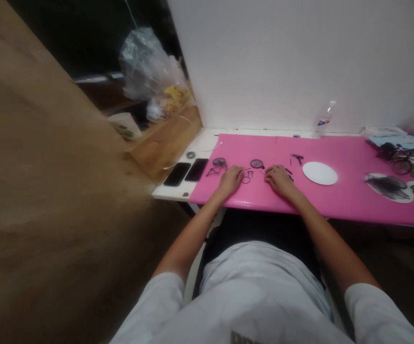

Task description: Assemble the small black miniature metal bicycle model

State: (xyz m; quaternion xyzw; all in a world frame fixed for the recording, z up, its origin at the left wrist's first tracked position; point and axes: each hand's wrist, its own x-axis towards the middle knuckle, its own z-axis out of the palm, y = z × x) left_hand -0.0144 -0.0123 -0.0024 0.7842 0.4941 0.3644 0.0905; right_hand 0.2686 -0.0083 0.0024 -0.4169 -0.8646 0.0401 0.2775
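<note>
On the pink table cover [242, 198], my left hand [231, 179] rests with its fingers closed, and a thin dark rod [246, 168] sticks out at its fingertips. My right hand [277, 178] is curled with fingertips together; what they pinch, if anything, is too small to make out. Between the hands lie a small black wheel [257, 164], a thin ring [246, 180] and a little U-shaped piece [250, 174]. A miniature bicycle frame [216, 170] with a wheel lies left of my left hand. Beyond my right hand are a black T-shaped part [297, 158] and short dark pieces.
A white plate [320, 173] is right of my right hand. Farther right are plates of black parts [389, 187] and a model bicycle [400, 162]. Two phones [177, 174] lie at the left edge. A clear bottle [326, 114] stands by the wall.
</note>
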